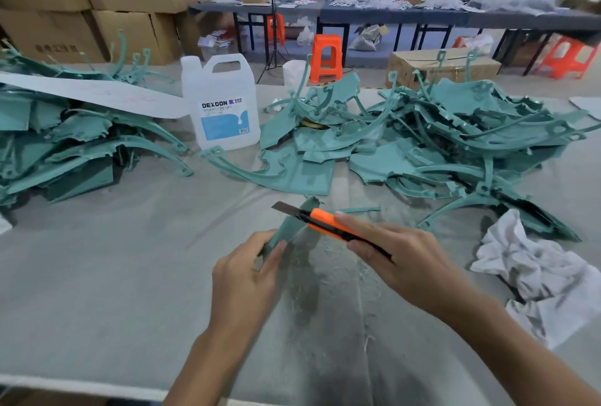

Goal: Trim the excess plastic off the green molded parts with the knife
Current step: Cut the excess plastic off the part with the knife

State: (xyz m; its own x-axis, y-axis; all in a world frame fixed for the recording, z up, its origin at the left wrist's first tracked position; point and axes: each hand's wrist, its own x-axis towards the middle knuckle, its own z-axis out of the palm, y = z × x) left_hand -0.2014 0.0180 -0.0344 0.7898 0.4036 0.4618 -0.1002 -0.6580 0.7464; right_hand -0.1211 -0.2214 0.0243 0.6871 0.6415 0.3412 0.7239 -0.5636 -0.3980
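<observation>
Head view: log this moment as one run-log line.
phase: trimming | left hand: holds green part | right hand: grips orange knife, blade crossing part | green piles: beyond hands

Jug point(221, 80), crumpled rags point(533, 272), perhaps paper strip point(97, 93)

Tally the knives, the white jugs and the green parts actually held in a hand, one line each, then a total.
knife: 1, gripped by the right hand
white jug: 1, standing on the table
green part: 1, held by the left hand
Total: 3
</observation>
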